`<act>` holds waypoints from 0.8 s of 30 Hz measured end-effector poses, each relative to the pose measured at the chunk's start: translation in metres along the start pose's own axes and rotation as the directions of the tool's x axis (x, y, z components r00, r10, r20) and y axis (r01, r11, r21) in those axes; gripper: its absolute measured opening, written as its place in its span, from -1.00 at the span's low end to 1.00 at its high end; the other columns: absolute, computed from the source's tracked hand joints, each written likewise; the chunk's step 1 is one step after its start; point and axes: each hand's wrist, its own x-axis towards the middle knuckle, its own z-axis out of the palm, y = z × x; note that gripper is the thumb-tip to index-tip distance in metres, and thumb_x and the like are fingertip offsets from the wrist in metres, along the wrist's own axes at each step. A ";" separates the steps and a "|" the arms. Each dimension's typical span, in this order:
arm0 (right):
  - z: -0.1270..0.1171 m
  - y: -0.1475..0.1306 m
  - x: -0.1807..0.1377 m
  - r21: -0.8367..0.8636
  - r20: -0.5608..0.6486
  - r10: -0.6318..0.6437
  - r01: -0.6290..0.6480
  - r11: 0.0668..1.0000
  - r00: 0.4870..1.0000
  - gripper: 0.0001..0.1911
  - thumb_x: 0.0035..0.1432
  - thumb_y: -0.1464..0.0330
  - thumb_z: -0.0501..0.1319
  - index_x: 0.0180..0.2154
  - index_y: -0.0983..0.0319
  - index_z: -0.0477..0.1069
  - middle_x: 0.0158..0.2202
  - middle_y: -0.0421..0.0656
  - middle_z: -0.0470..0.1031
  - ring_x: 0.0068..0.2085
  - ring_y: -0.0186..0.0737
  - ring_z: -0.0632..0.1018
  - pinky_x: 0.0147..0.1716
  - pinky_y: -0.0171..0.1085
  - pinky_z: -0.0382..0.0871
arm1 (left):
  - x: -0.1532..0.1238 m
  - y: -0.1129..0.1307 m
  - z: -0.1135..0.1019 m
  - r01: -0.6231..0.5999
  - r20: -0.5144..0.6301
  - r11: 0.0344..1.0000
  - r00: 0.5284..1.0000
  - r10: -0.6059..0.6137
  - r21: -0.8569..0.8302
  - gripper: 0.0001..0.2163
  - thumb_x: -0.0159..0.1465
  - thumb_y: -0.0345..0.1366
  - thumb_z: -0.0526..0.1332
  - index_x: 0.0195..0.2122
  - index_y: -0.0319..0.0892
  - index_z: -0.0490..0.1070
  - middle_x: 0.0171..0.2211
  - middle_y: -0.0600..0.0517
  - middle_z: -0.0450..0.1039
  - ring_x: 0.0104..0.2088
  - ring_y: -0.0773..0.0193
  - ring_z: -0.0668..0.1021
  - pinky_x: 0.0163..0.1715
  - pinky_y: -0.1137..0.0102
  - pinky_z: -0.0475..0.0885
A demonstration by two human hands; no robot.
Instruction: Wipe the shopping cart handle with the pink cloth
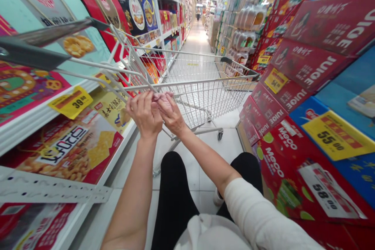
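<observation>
A crumpled pink cloth point(162, 98) is bunched between my two hands, in front of the near side of a wire shopping cart point(202, 83). My left hand point(145, 114) has its fingers curled over the cloth's left part. From the right, my right hand point(173, 118) closes on the same cloth, its fingers partly hidden behind it. Both hands appear close to the cart's top rail; whether they touch it I cannot tell. The cart stands sideways across the aisle, with its dark handle point(35, 52) at the left. Its basket shows bare wire mesh.
On the left, shelves hold boxed snacks point(67, 144) and a yellow price tag point(71, 102). Stacked red drink cartons point(295, 168) rise close on the right. My black-clad knees point(173, 175) are below my hands. The tiled aisle point(197, 33) runs ahead to a distant person point(198, 14).
</observation>
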 end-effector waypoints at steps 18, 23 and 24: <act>0.025 -0.005 -0.038 -0.088 -0.040 0.061 -0.064 0.994 0.997 -0.55 0.46 0.45 0.15 0.27 -0.02 0.45 0.31 -0.28 0.52 0.47 -0.24 0.32 0.54 -0.10 0.18 | -0.001 -0.006 -0.005 0.042 0.080 0.999 0.996 -0.044 0.019 -0.41 0.53 0.04 -0.20 0.05 -0.07 0.61 0.08 -0.15 0.57 0.24 -0.02 0.40 0.42 -0.07 -0.06; 0.022 -0.008 -0.086 -0.099 -0.014 0.145 -0.146 0.984 0.989 -0.58 0.45 0.47 0.16 0.25 0.09 0.50 0.29 -0.17 0.55 0.45 -0.28 0.35 0.52 -0.19 0.20 | 0.003 -0.007 -0.013 0.022 0.125 1.000 0.992 -0.022 0.001 -0.37 0.52 0.10 -0.23 0.06 -0.03 0.62 0.06 -0.12 0.59 0.20 -0.01 0.45 0.41 -0.08 -0.03; 0.022 -0.010 -0.083 -0.099 -0.005 0.162 -0.161 0.982 0.987 -0.57 0.45 0.47 0.16 0.26 0.09 0.48 0.31 -0.15 0.53 0.47 -0.27 0.32 0.53 -0.17 0.18 | 0.004 -0.007 -0.014 0.024 0.133 1.000 0.991 -0.024 0.000 -0.35 0.52 0.11 -0.25 0.06 -0.04 0.63 0.06 -0.13 0.60 0.19 -0.02 0.45 0.40 -0.08 -0.02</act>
